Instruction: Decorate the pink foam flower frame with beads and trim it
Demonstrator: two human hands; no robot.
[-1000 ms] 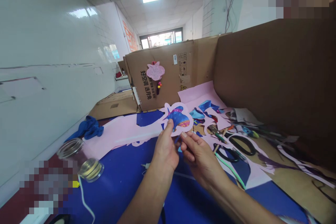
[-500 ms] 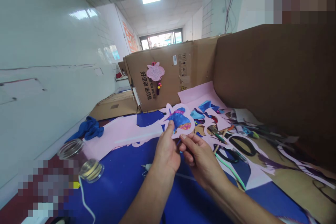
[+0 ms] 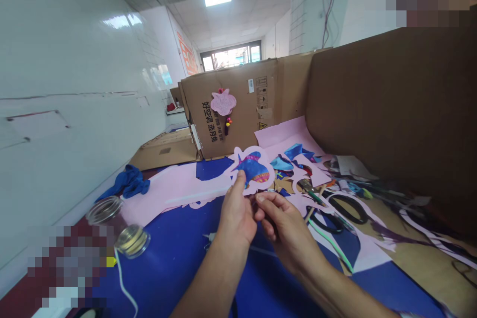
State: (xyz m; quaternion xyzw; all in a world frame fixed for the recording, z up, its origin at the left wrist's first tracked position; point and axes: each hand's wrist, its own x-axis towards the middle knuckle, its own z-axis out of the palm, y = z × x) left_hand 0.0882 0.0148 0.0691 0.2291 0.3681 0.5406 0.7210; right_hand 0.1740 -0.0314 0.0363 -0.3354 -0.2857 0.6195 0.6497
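My left hand is closed on a curvy pink cut-out, its thumb pressing on the front near the lower edge. Inside the pink border shows blue fabric with magenta and gold pattern. Just below that edge, my right hand is closed in a pinch beside the left fingers. Whatever lies between its fingertips is too small to name. Behind the left forearm, a white pointed tool tip lies on the blue tabletop.
Pink sheets and a blue cloth lie left, near a clear jar. Paper scraps, blue fabric pieces and black-handled scissors clutter the right. A cardboard wall bearing a pink ornament stands behind.
The cut-out has turned slightly in my left hand. My right fingertips have shifted a little down, away from its lower edge. The whole view has moved slightly.
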